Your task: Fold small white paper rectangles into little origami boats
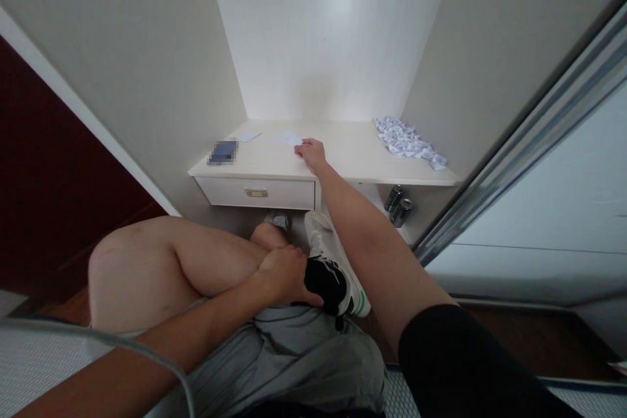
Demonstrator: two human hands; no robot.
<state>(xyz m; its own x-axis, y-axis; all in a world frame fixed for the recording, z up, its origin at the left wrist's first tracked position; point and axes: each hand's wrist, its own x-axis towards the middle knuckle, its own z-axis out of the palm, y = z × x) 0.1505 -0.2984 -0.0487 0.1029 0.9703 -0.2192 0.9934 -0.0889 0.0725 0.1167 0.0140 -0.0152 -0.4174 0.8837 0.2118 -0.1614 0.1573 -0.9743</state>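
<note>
My right hand (311, 154) reaches over the white shelf. Its fingers are closed at the edge of a thin white piece of paper (288, 137) that lies on the surface. Over the ankle of the crossed leg rests my left hand (289, 274), with its thumb stretched out toward the black sock (324, 282). It holds no object. Another small white piece of paper (249, 136) lies farther left, beside a dark blue item (223, 152) that is blurred out. At the right end of the shelf is a pile of folded white paper pieces (410, 142).
Below the shelf (343, 170) is a drawer (255, 192) with a metal handle. Two dark cans (401, 212) stand in the compartment to its right. A white shoe (337, 268) is close under the right forearm. A grey cable (122, 343) crosses the lower left.
</note>
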